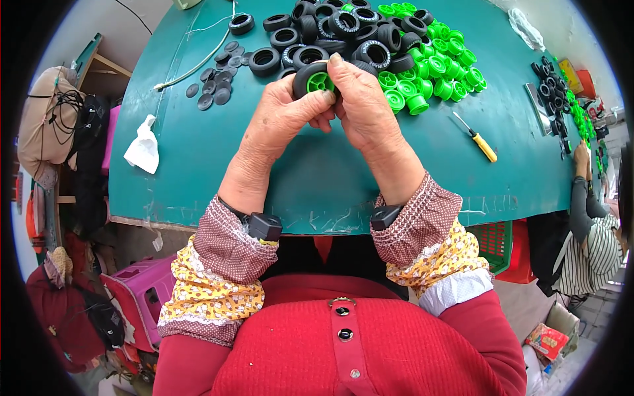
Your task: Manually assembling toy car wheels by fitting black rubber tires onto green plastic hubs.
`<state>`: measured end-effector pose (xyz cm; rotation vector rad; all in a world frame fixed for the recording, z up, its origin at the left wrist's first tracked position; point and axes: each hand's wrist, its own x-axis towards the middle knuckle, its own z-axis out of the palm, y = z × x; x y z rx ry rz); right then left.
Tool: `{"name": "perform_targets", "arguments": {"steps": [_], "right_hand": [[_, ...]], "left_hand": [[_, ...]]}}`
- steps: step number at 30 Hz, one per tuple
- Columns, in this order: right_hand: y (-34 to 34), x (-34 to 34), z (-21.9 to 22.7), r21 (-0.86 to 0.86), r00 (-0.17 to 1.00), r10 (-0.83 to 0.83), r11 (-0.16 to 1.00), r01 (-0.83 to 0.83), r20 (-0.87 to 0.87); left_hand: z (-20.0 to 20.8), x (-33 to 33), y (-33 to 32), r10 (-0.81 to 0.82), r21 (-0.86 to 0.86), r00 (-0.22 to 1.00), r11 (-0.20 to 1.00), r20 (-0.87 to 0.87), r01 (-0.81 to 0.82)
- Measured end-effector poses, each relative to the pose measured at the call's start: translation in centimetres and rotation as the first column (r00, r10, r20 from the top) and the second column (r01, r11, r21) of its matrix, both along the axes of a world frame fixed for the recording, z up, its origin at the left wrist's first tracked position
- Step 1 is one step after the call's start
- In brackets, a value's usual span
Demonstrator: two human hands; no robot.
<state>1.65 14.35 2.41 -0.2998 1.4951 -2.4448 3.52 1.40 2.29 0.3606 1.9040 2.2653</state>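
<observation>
Between both hands, above the green table (205, 175), is a toy wheel: a black tyre (300, 80) with a bright green rim (319, 82) seated inside it. My left hand (281, 112) is closed round its left and lower side, the thumb pressing near the rim. My right hand (360, 99) grips its right side, thumb up at the tyre's top edge. Fingers behind the wheel are mostly hidden. Just beyond lie a heap of black tyres (345, 25) and, to its right, a heap of green rims (436, 66).
Small black discs (205, 101) lie to the left, near a pale cord (198, 68) and crumpled white paper (142, 146). A yellow-handled screwdriver (485, 146) rests at right. At far right, a co-worker's hand (580, 160) is beside more tyres and rims. A green basket (492, 245) stands below the table edge.
</observation>
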Motion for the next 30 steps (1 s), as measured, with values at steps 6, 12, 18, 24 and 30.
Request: {"name": "perform_targets", "arguments": {"steps": [6, 12, 18, 24, 30], "right_hand": [[0.6, -0.6, -0.3, -0.056, 0.996, 0.092, 0.994, -0.09, 0.023], [0.6, -0.9, -0.5, -0.153, 0.971, 0.238, 0.959, -0.239, -0.025], [0.2, -0.5, -0.3, -0.081, 0.98, 0.198, 0.977, -0.198, -0.003], [0.1, -0.5, -0.1, -0.095, 0.99, 0.139, 0.986, -0.135, 0.033], [0.1, -0.3, 0.0, 0.032, 0.994, 0.097, 0.995, -0.095, -0.059]], "left_hand": [[0.4, 0.1, 0.6, 0.048, -0.018, 0.998, 0.999, -0.046, -0.048], [0.2, -0.2, 0.1, 0.086, 0.055, 0.994, 0.994, 0.073, -0.09], [-0.2, -0.3, -0.7, 0.115, 0.287, 0.98, 0.945, 0.161, -0.158], [0.0, -0.3, 0.4, 0.043, 0.273, 0.982, 0.958, 0.183, -0.093], [0.2, -0.1, 0.2, -0.017, 0.069, 0.996, 0.998, 0.088, 0.011]]}}
